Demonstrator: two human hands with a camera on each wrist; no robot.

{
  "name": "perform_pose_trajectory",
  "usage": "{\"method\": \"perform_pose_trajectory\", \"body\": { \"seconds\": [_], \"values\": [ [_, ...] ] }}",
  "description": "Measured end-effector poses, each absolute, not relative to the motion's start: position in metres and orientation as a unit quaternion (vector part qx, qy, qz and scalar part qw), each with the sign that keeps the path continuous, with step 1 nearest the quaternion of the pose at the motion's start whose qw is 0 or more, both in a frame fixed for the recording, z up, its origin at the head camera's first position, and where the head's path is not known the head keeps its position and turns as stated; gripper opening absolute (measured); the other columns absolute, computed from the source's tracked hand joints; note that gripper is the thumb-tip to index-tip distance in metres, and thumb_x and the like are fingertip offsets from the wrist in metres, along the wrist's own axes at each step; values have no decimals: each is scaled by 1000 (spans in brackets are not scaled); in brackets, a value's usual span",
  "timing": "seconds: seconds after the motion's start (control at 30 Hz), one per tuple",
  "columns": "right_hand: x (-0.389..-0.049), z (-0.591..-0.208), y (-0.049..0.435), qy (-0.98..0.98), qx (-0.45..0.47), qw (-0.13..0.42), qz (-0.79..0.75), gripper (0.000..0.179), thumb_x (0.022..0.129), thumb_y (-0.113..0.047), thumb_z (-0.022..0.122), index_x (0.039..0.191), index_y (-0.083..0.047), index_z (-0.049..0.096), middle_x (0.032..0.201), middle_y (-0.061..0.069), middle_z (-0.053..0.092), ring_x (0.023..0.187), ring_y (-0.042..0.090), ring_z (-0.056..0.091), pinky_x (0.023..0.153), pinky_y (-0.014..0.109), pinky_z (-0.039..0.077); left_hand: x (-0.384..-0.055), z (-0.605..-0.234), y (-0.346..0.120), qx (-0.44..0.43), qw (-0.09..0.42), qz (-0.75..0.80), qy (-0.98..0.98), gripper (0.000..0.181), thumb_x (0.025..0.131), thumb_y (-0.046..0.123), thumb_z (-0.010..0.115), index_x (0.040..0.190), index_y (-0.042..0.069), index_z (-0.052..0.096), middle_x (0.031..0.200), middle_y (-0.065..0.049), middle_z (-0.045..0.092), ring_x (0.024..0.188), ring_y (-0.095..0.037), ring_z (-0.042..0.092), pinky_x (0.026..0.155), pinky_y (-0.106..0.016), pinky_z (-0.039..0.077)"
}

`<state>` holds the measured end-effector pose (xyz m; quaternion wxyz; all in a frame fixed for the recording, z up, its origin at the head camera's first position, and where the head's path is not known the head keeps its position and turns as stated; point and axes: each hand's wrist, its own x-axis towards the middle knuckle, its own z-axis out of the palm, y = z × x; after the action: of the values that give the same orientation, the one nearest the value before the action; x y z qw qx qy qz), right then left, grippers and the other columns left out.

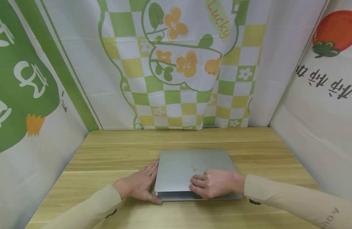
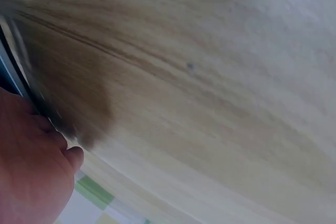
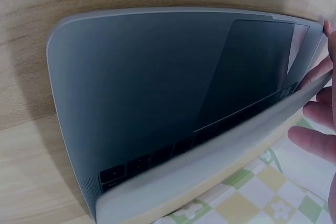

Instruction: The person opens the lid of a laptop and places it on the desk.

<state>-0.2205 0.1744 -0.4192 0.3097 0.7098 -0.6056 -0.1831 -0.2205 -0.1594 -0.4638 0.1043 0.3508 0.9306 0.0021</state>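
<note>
A silver laptop (image 1: 176, 168) lies on the wooden table, its lid raised a little at the front edge. My right hand (image 1: 216, 183) pinches that lid edge, thumb underneath and fingers bent over the top. Along the laptop's left side rests my left hand (image 1: 137, 185), its fingers fairly straight and the thumb by the front corner. Through the gap, the right wrist view shows the dark palm rest (image 3: 142, 87), the touchpad (image 3: 252, 61) and a strip of keys (image 3: 128, 170). The left wrist view catches part of the left hand (image 2: 31, 166) against the laptop's edge.
The wooden table (image 1: 118, 143) extends around the laptop on all sides. Behind it hangs a green and yellow checked curtain (image 1: 170, 105). Printed cloth walls flank the table, the left one (image 1: 64, 140) and the right one (image 1: 316, 121).
</note>
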Motion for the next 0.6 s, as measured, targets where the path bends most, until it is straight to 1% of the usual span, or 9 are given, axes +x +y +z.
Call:
{"method": "perform_pose_trajectory", "body": {
  "seconds": [0.03, 0.2, 0.27, 0.43, 0.53, 0.6],
  "values": [
    [-220, -419, 175, -606, 709, 311, -182, 33, 101, -28, 42, 115, -14, 68, 105, -1, 75, 95, 9, 72, 68, 19, 59, -220, -464, -159, 351, 105, 3, 931, 132, 72, 90, 47, 154, -7, 13, 162, -27, 11, 151, -38, 16, 122, -50, 24],
    [-219, -418, 177, -612, 702, 318, -178, 31, 98, -33, 52, 115, -13, 69, 106, -1, 75, 94, 10, 72, 68, 19, 59, -221, -463, -158, 350, 106, 13, 931, 132, 72, 89, 49, 154, -7, 13, 161, -28, 11, 151, -39, 16, 122, -50, 23],
    [-219, -418, 178, -610, 702, 321, -179, 31, 98, -33, 53, 116, -12, 69, 106, 0, 75, 94, 10, 72, 69, 19, 59, -222, -462, -158, 351, 104, 15, 930, 132, 72, 89, 50, 153, -8, 13, 161, -28, 11, 151, -39, 16, 122, -50, 23],
    [-218, -416, 178, -606, 704, 319, -187, 35, 105, -26, 39, 118, -11, 67, 109, 1, 74, 96, 11, 72, 72, 20, 59, -222, -464, -159, 355, 98, 9, 930, 132, 71, 90, 49, 153, -7, 14, 161, -28, 13, 150, -39, 18, 122, -49, 25],
    [-218, -415, 178, -603, 706, 321, -186, 38, 106, -21, 33, 118, -10, 68, 108, 2, 74, 96, 12, 72, 70, 20, 60, -221, -465, -160, 355, 95, 7, 930, 132, 71, 90, 49, 153, -7, 14, 161, -28, 14, 150, -39, 18, 121, -50, 25],
    [-217, -415, 178, -602, 707, 326, -180, 39, 106, -18, 32, 117, -9, 68, 107, 2, 74, 95, 13, 72, 69, 21, 60, -221, -465, -160, 356, 93, 9, 930, 132, 71, 90, 49, 154, -7, 14, 161, -29, 14, 150, -39, 18, 121, -50, 26]
  ]
}}
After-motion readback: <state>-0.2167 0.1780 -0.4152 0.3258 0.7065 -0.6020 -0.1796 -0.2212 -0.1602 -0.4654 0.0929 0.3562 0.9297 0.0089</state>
